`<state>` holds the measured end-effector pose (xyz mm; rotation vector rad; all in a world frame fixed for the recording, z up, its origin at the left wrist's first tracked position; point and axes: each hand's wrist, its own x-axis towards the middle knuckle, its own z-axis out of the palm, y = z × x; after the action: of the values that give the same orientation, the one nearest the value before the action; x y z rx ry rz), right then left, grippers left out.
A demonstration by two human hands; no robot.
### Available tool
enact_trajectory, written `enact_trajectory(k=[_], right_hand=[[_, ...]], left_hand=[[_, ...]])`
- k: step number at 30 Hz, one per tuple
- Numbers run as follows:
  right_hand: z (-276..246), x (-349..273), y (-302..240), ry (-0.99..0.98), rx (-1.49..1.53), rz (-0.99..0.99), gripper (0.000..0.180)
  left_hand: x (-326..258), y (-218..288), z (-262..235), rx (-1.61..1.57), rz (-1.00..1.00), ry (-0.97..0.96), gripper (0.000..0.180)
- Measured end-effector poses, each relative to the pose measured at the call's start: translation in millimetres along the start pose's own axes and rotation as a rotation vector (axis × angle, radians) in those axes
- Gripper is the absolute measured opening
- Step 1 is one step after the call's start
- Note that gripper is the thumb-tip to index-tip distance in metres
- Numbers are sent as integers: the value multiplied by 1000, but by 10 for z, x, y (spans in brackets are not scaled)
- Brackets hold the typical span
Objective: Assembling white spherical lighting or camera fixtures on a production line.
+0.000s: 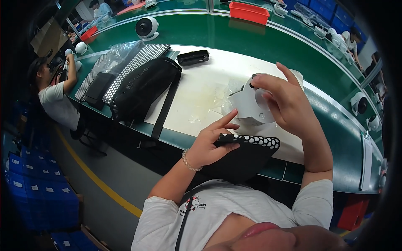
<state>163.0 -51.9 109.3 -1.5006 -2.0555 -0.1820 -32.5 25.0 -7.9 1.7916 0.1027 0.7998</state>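
Observation:
My left hand (214,144) has its thumb and fingers closed round a flat black piece with a white-dotted edge (251,141), held at the table's front edge. One finger of that hand points up toward a white camera-like housing (248,104), which stands on the white table sheet. My right hand (284,98) reaches over the housing from the right. Its thumb and a finger pinch a small black part (253,81) at the housing's top, while another finger sticks up. The housing's far side is partly hidden.
Left on the table lie a black mesh bag (144,85), dotted sheets (134,69) and clear plastic (121,54). A black case (192,57) sits behind. Beyond run a green conveyor (188,29), a white camera (146,28) and a red bin (249,13). A co-worker (58,94) sits left.

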Motion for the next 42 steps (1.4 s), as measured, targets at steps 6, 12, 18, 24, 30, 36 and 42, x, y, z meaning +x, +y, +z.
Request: enact_trajectory(k=[6,12,18,24,30,36,42], right_hand=[[-20,-252,37,-24,310,184,25],[142,-341,13,-4,334,193,5],[76,-353,29,-124,219,158,9],[52,-349,141,-87,30,-81,23],[69,-386,230,-27,-89,-313,24],[94,-399,-194,90,-212,-57,35],[397,-512,-305,89,-150,-230,21]], left_hand=[[-13,-1,14,-14,-12,12,16],[9,-18,12,15,6,2,17],[4,-36,9,3,22,2,18],[-3,-63,12,19,62,-6,29],[16,-34,22,28,77,-8,23],[-7,-8,-7,59,57,5,16],[22,19,2,147,108,-5,19]])
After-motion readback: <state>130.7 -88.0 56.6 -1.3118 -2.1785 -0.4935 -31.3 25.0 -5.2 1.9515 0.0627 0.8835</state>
